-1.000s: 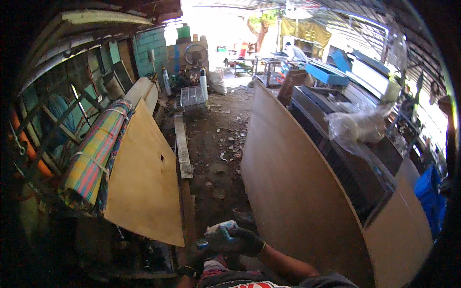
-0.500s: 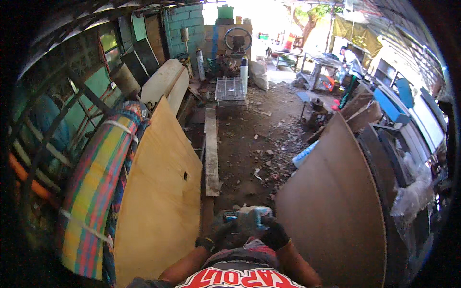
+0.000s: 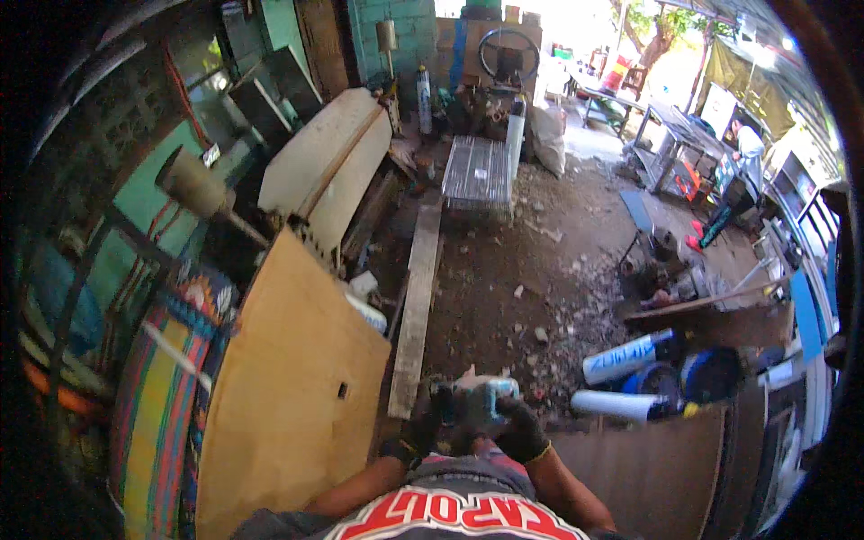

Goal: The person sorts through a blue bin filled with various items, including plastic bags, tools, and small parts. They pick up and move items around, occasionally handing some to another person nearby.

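Both my hands wear dark gloves and are held together in front of my chest at the bottom centre. My left hand (image 3: 421, 425) and my right hand (image 3: 520, 425) are closed on a small teal and white tool (image 3: 479, 396); I cannot tell its exact kind. Just left of my hands leans a large plywood sheet (image 3: 288, 405). A long pale plank (image 3: 416, 306) lies on the dirt floor ahead of the hands.
A rolled striped mat (image 3: 162, 423) leans at the left. A brown board (image 3: 666, 468) stands at lower right, with white and blue cylinders (image 3: 630, 355) behind it. A wire crate (image 3: 481, 171), a fan (image 3: 508, 54) and benches (image 3: 684, 135) stand farther off. Rubble litters the floor.
My view has swung left: the brown board on the right has slid toward the lower right, and the wall and plywood on the left fill more of the picture. Both hands stay closed on the tool.
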Available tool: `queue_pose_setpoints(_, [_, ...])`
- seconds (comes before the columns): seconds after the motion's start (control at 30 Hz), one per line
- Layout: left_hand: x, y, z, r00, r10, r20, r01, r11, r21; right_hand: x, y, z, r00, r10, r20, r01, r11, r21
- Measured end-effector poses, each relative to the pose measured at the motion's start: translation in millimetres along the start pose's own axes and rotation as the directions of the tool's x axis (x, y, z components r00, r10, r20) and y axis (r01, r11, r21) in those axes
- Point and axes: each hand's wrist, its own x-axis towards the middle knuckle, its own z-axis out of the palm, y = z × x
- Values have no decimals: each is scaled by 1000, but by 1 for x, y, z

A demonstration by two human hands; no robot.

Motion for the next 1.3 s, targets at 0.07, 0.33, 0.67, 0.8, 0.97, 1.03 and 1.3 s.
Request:
queue_pose_setpoints(0.07, [55,22,21,995,24,-93,-22,999,25,49,-44,-16,986,160,45,-164,981,108])
queue_pose_setpoints(0.33, [207,105,46,994,95,-56,-87,989,121,193,-167,-30,962,248,114,-259,961,95])
queue_pose_setpoints(0.67, [483,140,20,948,308,77,-294,759,581,437,-288,-92,964,150,222,-211,935,286])
queue_pose_setpoints(0.8, [576,187,14,935,319,155,-345,717,606,512,-342,-87,990,95,107,-125,940,318])
queue_pose_setpoints(0.97, [687,239,-24,963,263,54,-249,802,543,639,-397,-70,982,114,152,-166,903,396])
queue_pose_setpoints(1.03, [730,253,-45,963,271,-1,-220,785,579,696,-411,-77,982,146,117,-181,901,394])
queue_pose_setpoints(1.3, [931,304,-105,938,346,-18,-293,819,493,913,-511,-43,920,303,248,-363,898,248])
